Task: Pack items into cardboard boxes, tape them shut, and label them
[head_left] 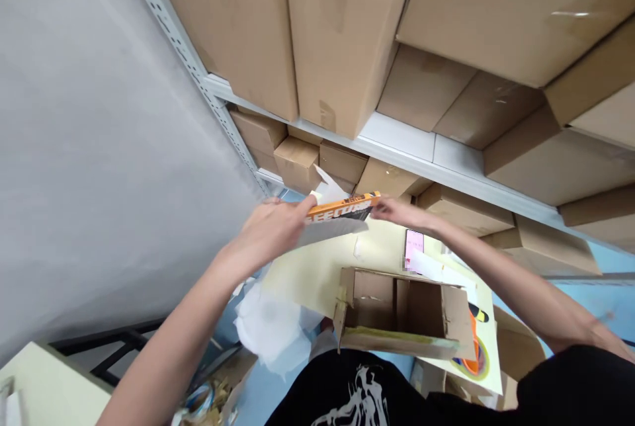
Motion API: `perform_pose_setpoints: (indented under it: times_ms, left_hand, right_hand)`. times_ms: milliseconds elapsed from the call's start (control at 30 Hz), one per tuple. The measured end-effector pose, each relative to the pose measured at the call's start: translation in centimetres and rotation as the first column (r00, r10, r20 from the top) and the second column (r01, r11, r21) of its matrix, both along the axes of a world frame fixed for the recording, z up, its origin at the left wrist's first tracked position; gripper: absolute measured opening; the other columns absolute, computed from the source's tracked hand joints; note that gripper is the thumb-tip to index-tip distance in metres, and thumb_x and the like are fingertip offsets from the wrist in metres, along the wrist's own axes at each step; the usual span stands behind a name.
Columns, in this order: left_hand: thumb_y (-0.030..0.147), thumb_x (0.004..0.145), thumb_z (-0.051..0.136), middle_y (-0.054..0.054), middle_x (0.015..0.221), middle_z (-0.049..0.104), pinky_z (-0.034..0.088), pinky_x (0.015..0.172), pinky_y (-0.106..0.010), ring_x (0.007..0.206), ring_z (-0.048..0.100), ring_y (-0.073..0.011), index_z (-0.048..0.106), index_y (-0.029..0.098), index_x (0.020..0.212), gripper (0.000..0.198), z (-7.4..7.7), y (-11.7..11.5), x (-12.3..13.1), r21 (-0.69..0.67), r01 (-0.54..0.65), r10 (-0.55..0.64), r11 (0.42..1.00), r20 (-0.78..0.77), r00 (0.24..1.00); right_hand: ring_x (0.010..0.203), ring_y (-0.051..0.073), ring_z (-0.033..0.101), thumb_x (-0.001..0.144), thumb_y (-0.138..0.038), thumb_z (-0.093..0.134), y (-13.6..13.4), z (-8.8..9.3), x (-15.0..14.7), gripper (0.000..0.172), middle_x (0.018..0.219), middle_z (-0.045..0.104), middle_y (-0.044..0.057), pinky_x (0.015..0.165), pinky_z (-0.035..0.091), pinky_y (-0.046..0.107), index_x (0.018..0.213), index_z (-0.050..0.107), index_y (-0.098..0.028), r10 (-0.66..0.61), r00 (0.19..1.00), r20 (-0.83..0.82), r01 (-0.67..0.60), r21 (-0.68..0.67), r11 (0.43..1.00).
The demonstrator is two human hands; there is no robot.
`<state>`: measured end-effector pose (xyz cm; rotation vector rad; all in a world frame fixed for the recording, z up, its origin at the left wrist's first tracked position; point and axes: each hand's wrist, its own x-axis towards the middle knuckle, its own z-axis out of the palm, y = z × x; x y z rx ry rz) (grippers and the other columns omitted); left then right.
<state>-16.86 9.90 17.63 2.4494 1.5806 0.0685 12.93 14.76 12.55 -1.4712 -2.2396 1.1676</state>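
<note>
Both my hands hold a flat orange and black product box (342,208) out in front of me, above a pale yellow table (307,274). My left hand (270,231) grips its left end with fingers closed. My right hand (399,212) pinches its right end. A white slip of paper (328,186) sticks up behind the box. Below and nearer to me, an open brown cardboard carton (401,313) stands on the table with its flaps up; I see nothing inside it.
A phone with a pink screen (414,244) and white papers (436,267) lie on the table beyond the carton. An orange tape roll (473,353) sits to its right. Metal shelves (397,141) stacked with brown cartons fill the background. White wrapping (270,330) lies at the table's left edge.
</note>
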Motion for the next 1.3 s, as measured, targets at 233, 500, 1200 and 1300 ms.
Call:
perform_pose_setpoints:
  times_ms: [233, 500, 1200, 1300]
  left_hand:
    - [0.004, 0.076, 0.037, 0.0, 0.058, 0.056, 0.037, 0.071, -0.031, 0.058, 0.055, -0.0171, 0.051, 0.02, 0.089, 0.025, 6.7, -4.8, 9.6, 0.278, 0.479, -0.504, 0.833, 0.021, 0.863]
    - [0.007, 0.078, 0.038, 0.001, 0.058, 0.055, 0.038, 0.07, -0.031, 0.057, 0.055, -0.016, 0.049, 0.019, 0.091, 0.021, 9.9, -8.1, 17.1, 0.214, 0.756, -0.779, 0.618, 0.041, 0.626]
    - [0.019, 0.086, 0.043, -0.005, 0.074, 0.067, 0.042, 0.076, -0.035, 0.068, 0.064, -0.0199, 0.047, 0.016, 0.1, 0.015, 2.5, -9.4, 19.1, -0.004, 0.484, -0.479, 0.875, -0.145, 0.866]
    - [0.016, 0.086, 0.042, -0.007, 0.076, 0.067, 0.041, 0.076, -0.035, 0.069, 0.064, -0.0206, 0.047, 0.015, 0.1, 0.015, 1.9, -9.7, 18.4, -0.012, 0.456, -0.452, 0.89, -0.157, 0.878]
  right_hand:
    - [0.136, 0.035, 0.023, 0.069, -0.056, 0.068, -11.3, 14.0, 2.0, 0.092, 0.146, 0.031, 0.008, 0.112, 0.018, 0.056, 0.144, 0.024, -0.025, 0.088, 0.989, 0.116, -0.138, 0.552, 0.822]
    - [0.106, 0.03, 0.056, 0.061, -0.06, 0.071, -16.5, 13.1, 7.7, 0.098, 0.12, 0.058, 0.008, 0.091, 0.043, 0.044, 0.141, 0.027, -0.025, 0.001, 0.991, 0.133, -0.042, 0.309, 0.95]
    - [0.061, 0.014, 0.058, 0.087, -0.023, 0.052, -18.2, 7.2, 10.0, 0.009, 0.073, 0.068, 0.002, 0.05, 0.019, 0.025, 0.095, 0.057, -0.021, 0.084, 0.822, 0.563, -0.306, 0.314, 0.899]
    - [0.064, 0.014, 0.06, 0.087, -0.021, 0.052, -17.9, 6.9, 9.0, 0.011, 0.077, 0.069, 0.003, 0.051, 0.02, 0.025, 0.095, 0.059, -0.02, 0.103, 0.819, 0.564, -0.311, 0.287, 0.906]
